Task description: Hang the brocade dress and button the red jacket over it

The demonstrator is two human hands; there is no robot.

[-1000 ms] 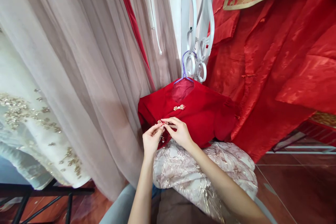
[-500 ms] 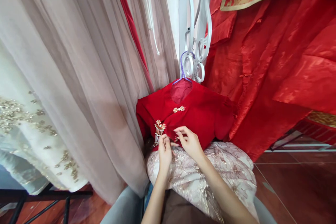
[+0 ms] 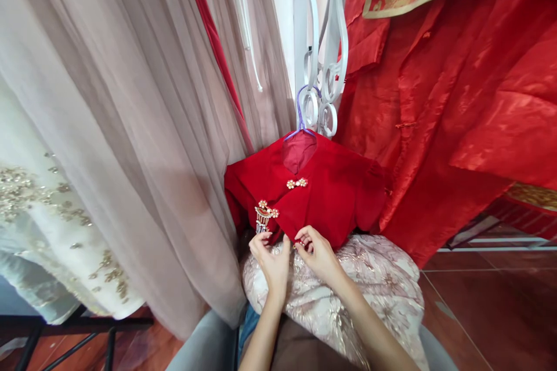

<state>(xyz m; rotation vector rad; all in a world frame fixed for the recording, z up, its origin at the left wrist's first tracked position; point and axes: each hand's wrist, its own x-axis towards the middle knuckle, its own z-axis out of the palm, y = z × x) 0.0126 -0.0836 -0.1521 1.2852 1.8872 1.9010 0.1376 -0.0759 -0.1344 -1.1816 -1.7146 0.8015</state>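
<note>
Jacket (image 3: 333, 203): red plush, lower edge part-hidden
Left hand (image 3: 273, 264): spread, hiding tassel (image 3: 262, 219) tip
Right hand (image 3: 319, 254): pinching indistinct ornament (image 3: 303, 244)

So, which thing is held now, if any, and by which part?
The right hand seems to pinch the red jacket near its lower edge; the exact part cannot be told. The open left hand shows no clear hold.

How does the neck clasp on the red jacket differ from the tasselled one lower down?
Build: the neck clasp is just a flower pair with a link; the tasselled clasp adds a fan-shaped drop with hanging strands.
Pose: the neck clasp lies nearly level; the tasselled clasp's flowers slant.
Hands: the left hand is at the tasselled clasp's lower end; the neck clasp is clear of both hands.
Shared: flower motifs on the red jacket.
</note>
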